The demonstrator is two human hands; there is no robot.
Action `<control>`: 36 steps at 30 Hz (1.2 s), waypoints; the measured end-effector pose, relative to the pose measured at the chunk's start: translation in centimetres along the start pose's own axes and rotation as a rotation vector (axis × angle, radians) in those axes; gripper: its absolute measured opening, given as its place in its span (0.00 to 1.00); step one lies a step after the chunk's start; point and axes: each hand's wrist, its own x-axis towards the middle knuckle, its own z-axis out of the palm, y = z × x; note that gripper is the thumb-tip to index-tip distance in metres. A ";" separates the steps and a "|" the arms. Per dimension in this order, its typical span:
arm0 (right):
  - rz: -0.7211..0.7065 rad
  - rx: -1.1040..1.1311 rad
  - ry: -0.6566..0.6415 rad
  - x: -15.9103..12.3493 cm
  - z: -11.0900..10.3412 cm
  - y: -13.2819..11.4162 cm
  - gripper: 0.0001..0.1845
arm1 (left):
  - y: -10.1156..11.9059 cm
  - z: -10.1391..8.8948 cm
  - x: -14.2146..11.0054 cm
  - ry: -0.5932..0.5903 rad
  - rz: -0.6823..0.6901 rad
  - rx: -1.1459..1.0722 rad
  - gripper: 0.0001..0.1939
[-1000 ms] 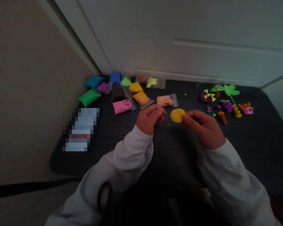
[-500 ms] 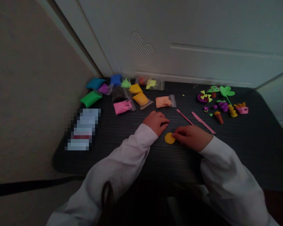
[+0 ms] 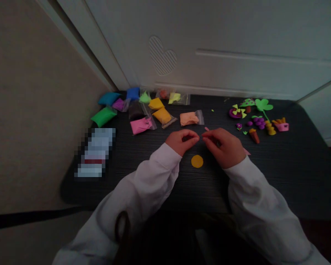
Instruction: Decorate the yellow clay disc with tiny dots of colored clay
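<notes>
My left hand point(image 3: 182, 141) and my right hand point(image 3: 223, 147) face each other just above the dark table point(image 3: 143, 158). Thumb and fingers are pinched together on both, the tips almost meeting. Anything between those fingertips is too small or hidden to make out. Below them, toward me, a flat yellow clay disc point(image 3: 197, 161) lies on the tabletop, touched by neither hand. My right hand covers most of a pink modelling stick point(image 3: 206, 129) and a pink plastic knife point(image 3: 246, 151); only their ends show.
Bags of coloured clay, including a peach one point(image 3: 189, 118) and a green one point(image 3: 104, 116), lie along the back left. Small clay figures, among them a green flower point(image 3: 263, 105) and a pink basket point(image 3: 282, 126), stand at right. A blurred-out screen point(image 3: 96, 152) lies far left.
My right hand has let go of the yellow disc's edge and moved up and away from me. Both hands have come together, fingertips pinched. The view has shifted slightly.
</notes>
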 end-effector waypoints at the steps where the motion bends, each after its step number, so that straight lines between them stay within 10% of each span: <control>1: -0.045 0.020 0.037 0.0 0.1 -0.1 0.09 | -0.1 0.0 0.1 -0.012 -0.049 -0.121 0.14; 16: -0.163 0.123 0.178 0.0 0.6 -0.4 0.06 | 0.8 0.3 0.1 -0.015 -0.459 -0.796 0.11; 36: -0.276 0.072 0.219 -0.2 0.9 -0.5 0.07 | 0.5 -0.2 -0.2 -0.148 -0.567 -0.975 0.10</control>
